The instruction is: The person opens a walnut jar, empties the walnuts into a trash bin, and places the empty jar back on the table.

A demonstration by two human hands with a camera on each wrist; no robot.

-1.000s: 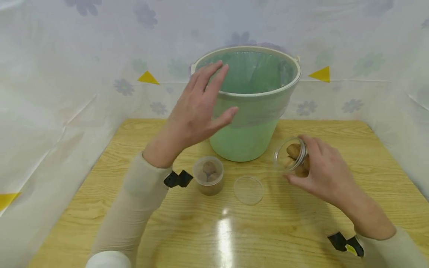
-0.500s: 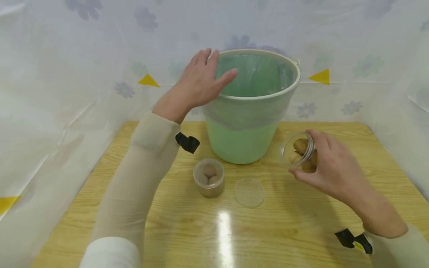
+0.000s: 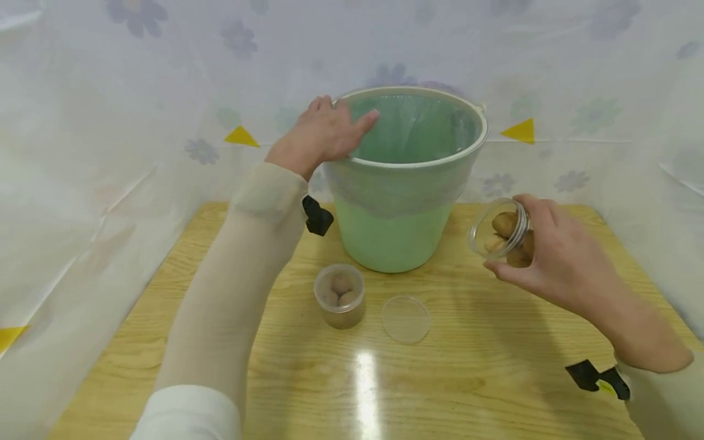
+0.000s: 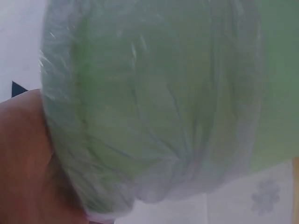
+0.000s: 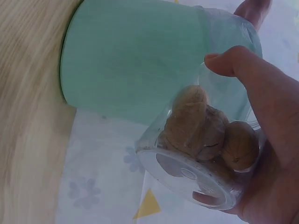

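Left hand [image 3: 324, 135] rests on the bucket [image 3: 404, 183] rim — right hand [image 3: 550, 260] holds the tilted jar [image 3: 502, 235].

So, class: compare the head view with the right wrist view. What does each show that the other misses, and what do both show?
Only the head view shows the left hand resting on the bucket's rim, the second clear jar of brown lumps, the loose clear round lid and the wooden table. Only the right wrist view shows the held jar's clear base close up. Both show the green plastic-lined bucket, and the right hand gripping a tilted clear plastic jar of brown lumps.
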